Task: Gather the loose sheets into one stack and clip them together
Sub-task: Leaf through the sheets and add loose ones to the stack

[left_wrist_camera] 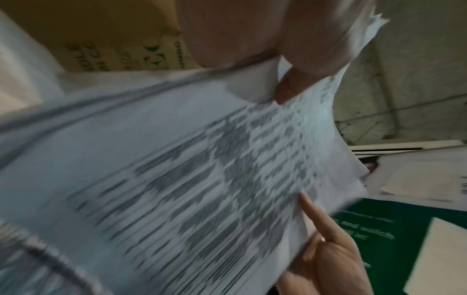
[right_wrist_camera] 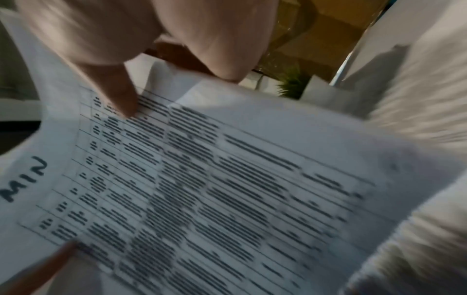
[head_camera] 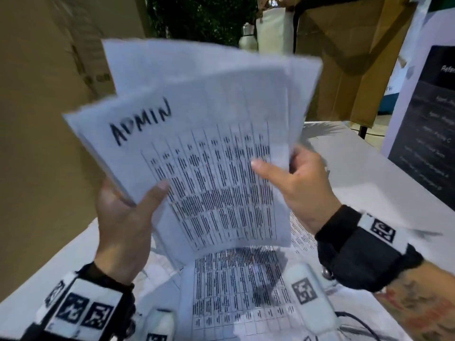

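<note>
A fanned bundle of white sheets (head_camera: 197, 124) is held up above the table in both hands; the front sheet carries a printed table and the handwritten word "ADMIN". My left hand (head_camera: 128, 212) grips the bundle's lower left edge, thumb on the front. My right hand (head_camera: 290, 178) pinches the right edge, thumb on the front page. Both wrist views show the printed sheets (left_wrist_camera: 202, 179) (right_wrist_camera: 215, 189) close up and blurred, with a thumb pressed on each. More printed sheets (head_camera: 236, 291) lie flat on the white table (head_camera: 357, 168) below. No clip can be seen.
Large cardboard boxes (head_camera: 37, 94) stand at the left and behind. A dark sign with white text (head_camera: 423, 124) stands on the table at the right. A black cable (head_camera: 362, 323) lies near the front edge. White bottles (head_camera: 248, 35) stand far back.
</note>
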